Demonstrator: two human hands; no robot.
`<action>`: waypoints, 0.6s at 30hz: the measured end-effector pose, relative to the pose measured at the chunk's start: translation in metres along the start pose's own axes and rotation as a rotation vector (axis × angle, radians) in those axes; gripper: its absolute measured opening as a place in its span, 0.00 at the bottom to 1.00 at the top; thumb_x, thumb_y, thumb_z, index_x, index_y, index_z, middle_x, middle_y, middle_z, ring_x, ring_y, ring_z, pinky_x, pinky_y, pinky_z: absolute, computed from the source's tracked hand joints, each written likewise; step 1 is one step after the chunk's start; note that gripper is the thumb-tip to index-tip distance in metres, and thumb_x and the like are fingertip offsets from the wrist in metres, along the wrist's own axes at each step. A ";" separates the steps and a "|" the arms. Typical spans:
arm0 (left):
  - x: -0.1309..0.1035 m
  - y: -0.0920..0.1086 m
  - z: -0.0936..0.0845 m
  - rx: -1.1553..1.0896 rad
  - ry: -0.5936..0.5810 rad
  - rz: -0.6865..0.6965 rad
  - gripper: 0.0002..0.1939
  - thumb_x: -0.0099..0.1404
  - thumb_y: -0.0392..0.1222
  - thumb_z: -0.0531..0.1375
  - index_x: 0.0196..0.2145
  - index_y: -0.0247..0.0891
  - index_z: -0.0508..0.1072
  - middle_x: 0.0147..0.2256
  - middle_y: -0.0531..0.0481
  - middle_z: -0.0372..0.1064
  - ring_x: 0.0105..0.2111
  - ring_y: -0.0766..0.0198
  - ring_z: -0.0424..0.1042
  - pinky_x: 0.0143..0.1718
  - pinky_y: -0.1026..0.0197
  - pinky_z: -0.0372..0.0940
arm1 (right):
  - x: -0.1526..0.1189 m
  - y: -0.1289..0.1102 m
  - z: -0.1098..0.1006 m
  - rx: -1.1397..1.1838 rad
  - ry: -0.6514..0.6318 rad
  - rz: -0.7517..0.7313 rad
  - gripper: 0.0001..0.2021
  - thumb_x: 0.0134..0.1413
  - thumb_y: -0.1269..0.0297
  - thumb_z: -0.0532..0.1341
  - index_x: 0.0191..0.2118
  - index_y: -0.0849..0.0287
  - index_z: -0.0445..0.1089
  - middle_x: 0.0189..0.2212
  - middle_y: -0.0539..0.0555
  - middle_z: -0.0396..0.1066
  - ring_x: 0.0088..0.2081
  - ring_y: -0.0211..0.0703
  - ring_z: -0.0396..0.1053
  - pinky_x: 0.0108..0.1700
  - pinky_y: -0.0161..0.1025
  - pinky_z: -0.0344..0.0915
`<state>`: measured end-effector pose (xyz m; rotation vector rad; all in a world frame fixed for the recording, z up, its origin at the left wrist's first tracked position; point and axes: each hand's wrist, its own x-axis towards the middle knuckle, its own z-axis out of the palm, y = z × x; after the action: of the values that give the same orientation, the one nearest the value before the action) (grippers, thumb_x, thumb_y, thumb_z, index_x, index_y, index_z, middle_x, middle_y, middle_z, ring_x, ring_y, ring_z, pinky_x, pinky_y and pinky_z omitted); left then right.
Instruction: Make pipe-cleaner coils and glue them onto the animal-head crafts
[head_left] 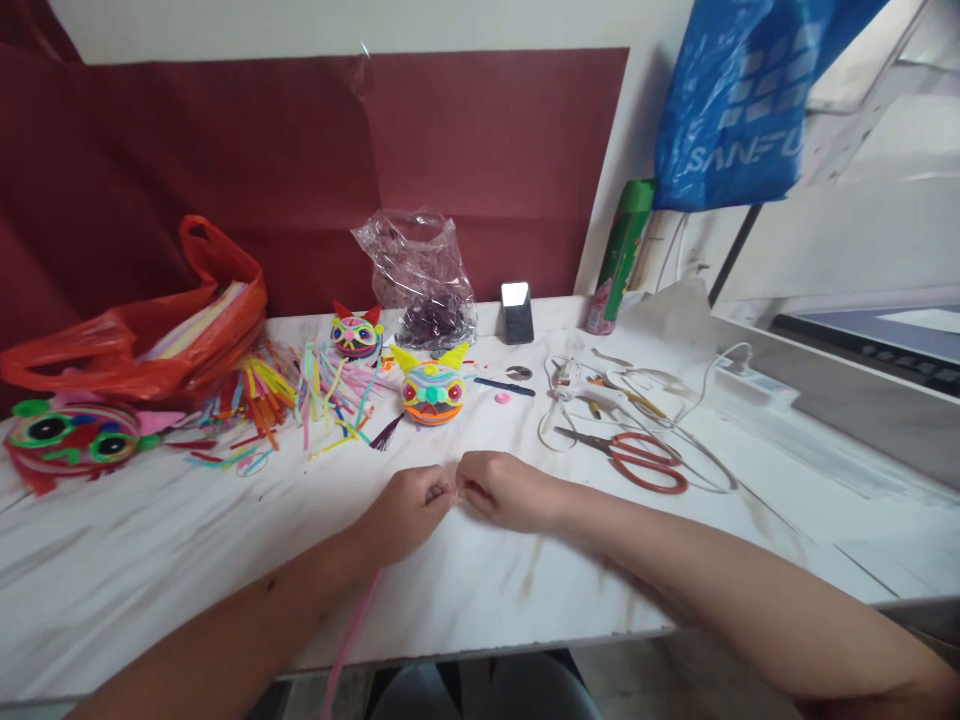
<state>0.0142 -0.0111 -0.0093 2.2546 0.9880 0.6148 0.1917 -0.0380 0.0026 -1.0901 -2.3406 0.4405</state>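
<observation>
My left hand (417, 508) and my right hand (504, 488) meet fingertip to fingertip above the front of the table. Both are closed in a pinch, with a small bit of pink just showing between them. A pink pipe cleaner (358, 622) comes out beneath my left wrist and hangs over the table's front edge; its middle is hidden by the hand. Just beyond my hands stands a lion-head figure (433, 392) made of coloured pipe cleaners, with yellow ears and a dark purple tassel. Scissors (646, 462) with red handles lie to the right of my right hand.
At left are another pipe-cleaner head (71, 438), a red plastic bag (142, 340) and bundled pipe cleaners (262, 395). Behind stand a smaller head (356, 335), a clear bag (427, 285) and a black phone-like device (517, 318). A glue gun (600, 397), its cord and a green spray can (621, 258) are at right.
</observation>
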 end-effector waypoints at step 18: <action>0.003 0.011 0.002 -0.424 0.193 -0.197 0.07 0.54 0.44 0.57 0.25 0.36 0.67 0.20 0.57 0.62 0.21 0.70 0.61 0.25 0.66 0.58 | 0.008 -0.001 0.023 0.925 0.336 0.369 0.11 0.46 0.56 0.61 0.27 0.60 0.64 0.20 0.46 0.61 0.23 0.33 0.56 0.26 0.33 0.53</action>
<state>0.0227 -0.0150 -0.0025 1.7298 1.0429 0.8744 0.1729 -0.0339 -0.0133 -0.9919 -1.3549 1.2104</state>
